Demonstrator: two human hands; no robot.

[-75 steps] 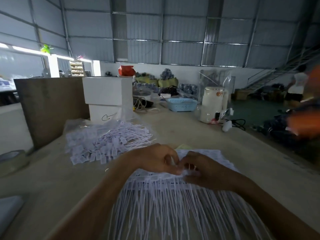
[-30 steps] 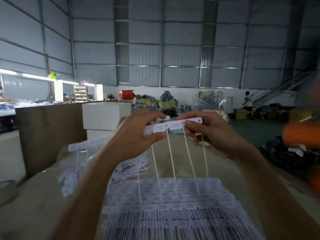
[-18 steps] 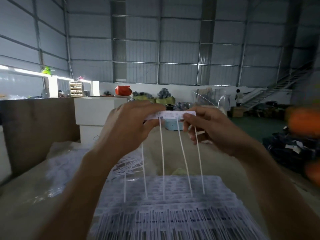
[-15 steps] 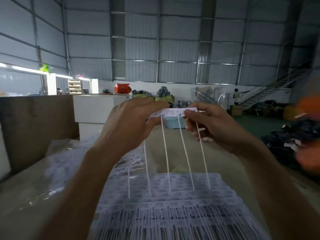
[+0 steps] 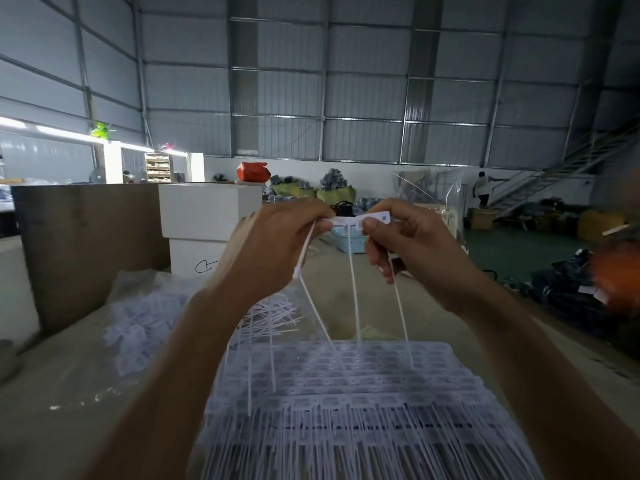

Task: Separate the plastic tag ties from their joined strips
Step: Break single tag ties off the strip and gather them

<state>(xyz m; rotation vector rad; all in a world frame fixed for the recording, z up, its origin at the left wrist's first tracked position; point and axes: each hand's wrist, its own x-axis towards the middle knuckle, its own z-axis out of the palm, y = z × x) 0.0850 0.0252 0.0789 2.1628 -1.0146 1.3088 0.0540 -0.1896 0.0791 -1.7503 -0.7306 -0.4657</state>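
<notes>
I hold a short white strip of joined tag ties (image 5: 349, 221) up at chest height, over the table. My left hand (image 5: 273, 251) pinches its left end and also holds a few freed ties whose tails hang down. My right hand (image 5: 408, 244) pinches the tag head at the right end between thumb and forefinger. Thin tails (image 5: 355, 292) dangle from the strip. Below lies a flat stack of joined tie strips (image 5: 346, 393). A loose pile of separated ties (image 5: 145, 327) lies on clear plastic at the left.
White boxes (image 5: 207, 220) and a brown board (image 5: 86, 244) stand at the back left of the table (image 5: 69, 393). A light blue basket (image 5: 346, 240) sits behind my hands. Far right, a person stands by a staircase (image 5: 533, 188). An orange blur (image 5: 616, 282) shows at the right edge.
The strip between my hands has grown shorter. One more tie has come off on the left side and now hangs slanted from my left hand.
</notes>
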